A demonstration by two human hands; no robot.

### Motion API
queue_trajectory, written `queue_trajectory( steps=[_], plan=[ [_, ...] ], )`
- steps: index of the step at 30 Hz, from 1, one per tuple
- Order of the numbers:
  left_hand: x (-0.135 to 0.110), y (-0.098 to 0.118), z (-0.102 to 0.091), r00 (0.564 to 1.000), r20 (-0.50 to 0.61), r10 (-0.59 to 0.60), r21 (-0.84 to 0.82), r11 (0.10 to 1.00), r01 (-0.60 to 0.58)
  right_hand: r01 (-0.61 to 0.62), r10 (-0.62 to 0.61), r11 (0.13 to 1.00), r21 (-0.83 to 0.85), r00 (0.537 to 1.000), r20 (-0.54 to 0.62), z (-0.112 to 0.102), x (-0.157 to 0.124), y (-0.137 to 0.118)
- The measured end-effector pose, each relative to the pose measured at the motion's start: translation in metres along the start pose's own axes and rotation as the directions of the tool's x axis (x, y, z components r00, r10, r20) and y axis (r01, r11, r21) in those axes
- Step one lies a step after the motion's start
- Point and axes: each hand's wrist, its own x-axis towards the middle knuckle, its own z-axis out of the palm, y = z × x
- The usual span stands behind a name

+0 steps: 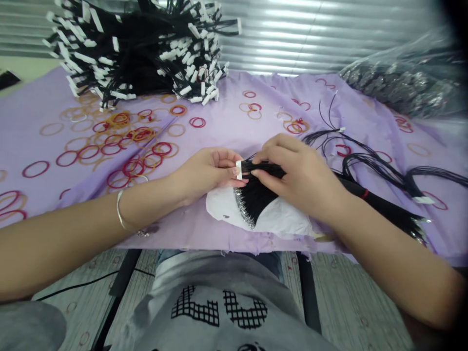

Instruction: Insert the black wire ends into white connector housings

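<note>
Between the fingertips of my left hand [219, 168] is a white connector [239, 170] at the end of a bundle of thin black wires [270, 168]. Close behind the connector, my right hand [292, 168] pinches those wires between thumb and fingers. Right below lies a fanned-out bundle of black wires [258, 197] with shiny metal terminals [244, 207] along its edge, resting on white paper [219, 207]. That bundle passes under my right hand and wrist; a red band ties it farther right.
A big pile of black wire harnesses with white connectors [193, 73] stands at the back left. Red and tan rubber bands [133, 168] are scattered over the purple cloth [204, 139]. Loose harness wires [380, 168] lie at the right, and a clear plastic bag [402, 80] sits behind.
</note>
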Motion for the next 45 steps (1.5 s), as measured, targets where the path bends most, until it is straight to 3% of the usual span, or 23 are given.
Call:
queue_trajectory(
  steps=[2,4,6,10,13,17,22,27,37,42,45],
  plan=[
    [-0.0001,0.0017,0.0006,1.0,-0.001,-0.022,-0.027,0.999,0.022,0.066,-0.066,0.998,0.005,0.993,0.092,-0.0064,-0.0021,-0.0008],
    [-0.0003,0.0033,0.0013,0.999,-0.008,-0.046,-0.031,0.998,0.046,0.105,-0.115,0.993,0.052,0.956,0.271,-0.0094,-0.0037,-0.0008],
    [-0.0005,0.0045,0.002,0.998,-0.022,-0.06,-0.027,0.998,0.059,0.103,-0.13,0.99,0.094,0.926,0.353,-0.0093,-0.0044,-0.0001],
    [-0.0007,0.0056,0.0022,0.998,-0.025,-0.057,-0.044,0.997,0.056,0.064,-0.124,0.972,0.225,0.957,0.263,-0.0088,-0.0049,0.0001],
    [-0.0004,0.0057,0.0016,0.998,-0.013,-0.054,-0.047,0.997,0.054,-0.079,0.015,0.958,0.274,0.973,0.228,-0.0109,-0.0053,-0.001],
    [0.0003,0.0053,0.0003,0.999,0.012,-0.038,-0.056,0.998,0.039,-0.228,0.141,0.875,0.426,0.964,0.226,-0.011,-0.005,-0.001],
    [-0.0003,0.0052,-0.0004,0.999,0.007,-0.05,-0.089,0.995,0.05,-0.253,0.184,0.822,0.509,0.966,0.183,-0.0076,-0.0039,-0.0004],
    [-0.0004,0.0037,-0.0005,0.999,0.009,-0.04,-0.107,0.993,0.04,-0.313,0.233,0.82,0.48,0.947,0.22,-0.0072,-0.0032,-0.001],
    [0.0013,0.0045,-0.0019,0.999,0.023,-0.033,-0.111,0.993,0.036,-0.361,0.238,0.745,0.561,0.929,0.282,-0.0087,-0.0031,0.0018],
    [0.0009,0.0046,-0.0019,0.999,0.029,-0.036,-0.113,0.993,0.039,-0.346,0.234,0.676,0.651,0.938,0.255,-0.0099,-0.0017,0.002],
    [0.0005,0.0042,-0.0014,0.999,0.024,-0.037,-0.115,0.993,0.04,-0.377,0.259,0.708,0.597,0.925,0.278,-0.0089,-0.0015,0.0041]
  ],
)
